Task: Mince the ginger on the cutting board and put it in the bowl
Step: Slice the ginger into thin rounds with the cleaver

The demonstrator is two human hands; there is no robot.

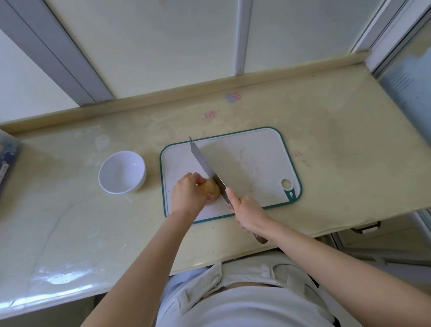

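A pale yellow peeled ginger piece (pixel 210 187) lies on the near left part of a white cutting board with a teal rim (pixel 256 162). My left hand (pixel 187 193) presses on the ginger from the left, fingers curled over it. My right hand (pixel 248 213) grips the brown handle of a cleaver-style knife (pixel 205 169), index finger along the spine. The blade rests against the right side of the ginger, its tip pointing away to the upper left. An empty white bowl (pixel 122 172) stands on the counter just left of the board.
The beige countertop (pixel 344 148) runs to a raised back ledge below a window. A dark blue packet (pixel 0 175) lies at the far left edge. Small coloured stickers (pixel 233 98) mark the counter behind the board. The counter's front edge is close to my body.
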